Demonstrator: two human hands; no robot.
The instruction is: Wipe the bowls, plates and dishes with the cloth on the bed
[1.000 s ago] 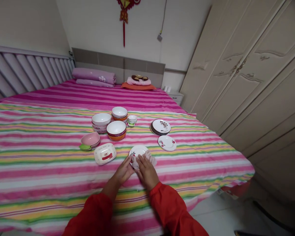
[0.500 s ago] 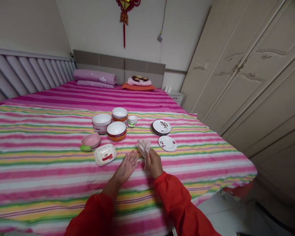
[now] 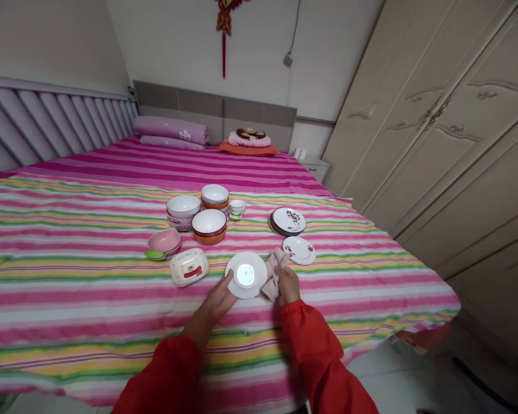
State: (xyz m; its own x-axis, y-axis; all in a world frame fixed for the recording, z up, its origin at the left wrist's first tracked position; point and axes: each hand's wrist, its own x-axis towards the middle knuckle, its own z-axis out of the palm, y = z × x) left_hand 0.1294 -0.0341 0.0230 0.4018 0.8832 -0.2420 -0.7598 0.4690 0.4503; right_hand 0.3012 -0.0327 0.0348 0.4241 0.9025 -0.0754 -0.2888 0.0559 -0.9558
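A white plate [image 3: 229, 282] is tipped up above the striped cloth, a bright glare on its round middle. My left hand [image 3: 219, 299] grips it by the lower left rim, thumb on the near face. In my right hand [image 3: 288, 284] is a bunched pale pink cloth [image 3: 271, 286], closed in the fingers and touching or very near the plate's right edge. Just beyond that hand lies a white plate with red flowers [image 3: 302, 250], and behind it a stack of brown-patterned plates [image 3: 289, 221]. To the left rests a rectangular dish [image 3: 189, 267] with a red motif.
Stacked bowls [image 3: 209, 223] stand left of centre, with small white dishes [image 3: 236, 207] beside them. A pink bowl [image 3: 164, 240] with a green leaf-shaped part is further left. The striped cloth [image 3: 90, 299] covers the bed. Folded bedding [image 3: 170, 131] lies by the headboard; a wardrobe [image 3: 435, 132] is at right.
The white plate now shows face-on in my left hand, which was open with spread fingers. My right hand has shifted slightly right with the pink cloth. The view has tilted a little.
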